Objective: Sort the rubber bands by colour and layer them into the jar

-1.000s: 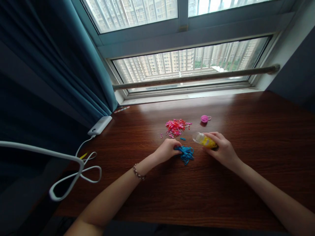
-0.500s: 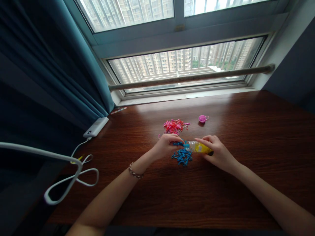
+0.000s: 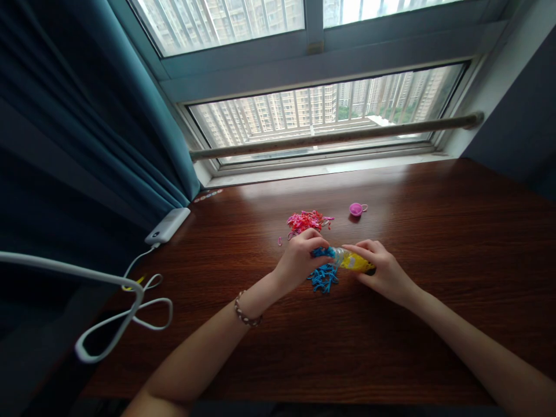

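Note:
My right hand (image 3: 382, 269) is wrapped round a small clear bottle (image 3: 355, 262) with yellow contents, lying tilted with its mouth towards the left. Closed in a pinch, my left hand (image 3: 302, 255) holds a bunch of blue elastic hair bands (image 3: 322, 252) against the bottle's mouth. I cannot tell how many are inside the neck. Just below lies a loose pile of blue hair bands (image 3: 322, 280) on the table. Behind my left hand is a pile of pink and red hair bands (image 3: 306, 220), partly hidden by the fingers.
A pink cap with a loop (image 3: 356, 209) rests farther back on the brown wooden table (image 3: 417, 220). At the left edge are a white power bank (image 3: 169, 225) and a looped white cable (image 3: 152, 315). A metal rail (image 3: 339, 138) crosses the window behind.
My left hand has moved slightly right and gathered blue hair bands closer to the bottle's mouth. My right hand keeps its hold on the bottle, nearly still.

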`<state>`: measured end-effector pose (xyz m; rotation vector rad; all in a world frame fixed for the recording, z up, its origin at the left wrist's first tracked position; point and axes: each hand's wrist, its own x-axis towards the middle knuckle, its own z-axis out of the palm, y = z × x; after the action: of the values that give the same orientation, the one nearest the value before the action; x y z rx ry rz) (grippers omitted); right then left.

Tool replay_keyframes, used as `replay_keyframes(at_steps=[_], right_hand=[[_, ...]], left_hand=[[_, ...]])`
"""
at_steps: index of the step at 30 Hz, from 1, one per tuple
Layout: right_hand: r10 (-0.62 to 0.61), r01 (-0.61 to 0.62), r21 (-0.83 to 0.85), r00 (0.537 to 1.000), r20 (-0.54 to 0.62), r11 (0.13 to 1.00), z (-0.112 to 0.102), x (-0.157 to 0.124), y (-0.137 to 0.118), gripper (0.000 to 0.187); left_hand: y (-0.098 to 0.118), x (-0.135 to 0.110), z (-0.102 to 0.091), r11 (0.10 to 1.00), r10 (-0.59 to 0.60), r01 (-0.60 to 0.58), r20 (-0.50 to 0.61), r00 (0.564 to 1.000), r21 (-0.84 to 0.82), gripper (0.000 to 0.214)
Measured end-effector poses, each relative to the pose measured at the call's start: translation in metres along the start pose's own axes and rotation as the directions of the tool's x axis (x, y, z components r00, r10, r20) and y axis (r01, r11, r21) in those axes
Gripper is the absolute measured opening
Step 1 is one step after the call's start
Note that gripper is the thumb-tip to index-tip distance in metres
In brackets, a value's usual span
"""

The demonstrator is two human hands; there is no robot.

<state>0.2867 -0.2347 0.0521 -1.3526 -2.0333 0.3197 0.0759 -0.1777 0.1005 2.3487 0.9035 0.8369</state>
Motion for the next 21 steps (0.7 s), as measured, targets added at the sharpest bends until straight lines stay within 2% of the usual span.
replay_keyframes(at_steps=[2,6,11,17,21], right_hand=[[0.01,-0.01,0.013,1.0,0.004,1.0,-0.0006,0.0001,-0.0004,0.051],[0.033,-0.033,0.032,0.999,0.004,0.999,-0.0002,0.0003,0.0002,0.051],[0.063,-0.063,0.067,0.998,0.007,0.996,0.0002,0.0005,0.0019,0.05],[0.065,-0.067,0.094,0.998,0.019,0.993,-0.0012,0.0008,0.0018,0.051],[0.062,-0.064,0.102,0.998,0.024,0.993,-0.0015,0.0001,0.0017,0.051]], left_hand=[[0.0025,0.0001,-0.0016,0.999,-0.045,0.045,0.002,0.999,-0.025,0.021],[0.0042,-0.0008,-0.0054,0.976,-0.116,0.124,0.055,0.992,-0.181,0.028],[0.0044,0.0001,-0.0079,0.941,-0.12,0.13,0.052,0.991,-0.313,0.027],[0.0072,0.0033,-0.0088,0.979,0.011,-0.019,-0.041,0.999,-0.205,0.01],[0.0071,0.0021,-0.0055,0.994,-0.019,0.012,-0.068,0.997,-0.11,0.015]])
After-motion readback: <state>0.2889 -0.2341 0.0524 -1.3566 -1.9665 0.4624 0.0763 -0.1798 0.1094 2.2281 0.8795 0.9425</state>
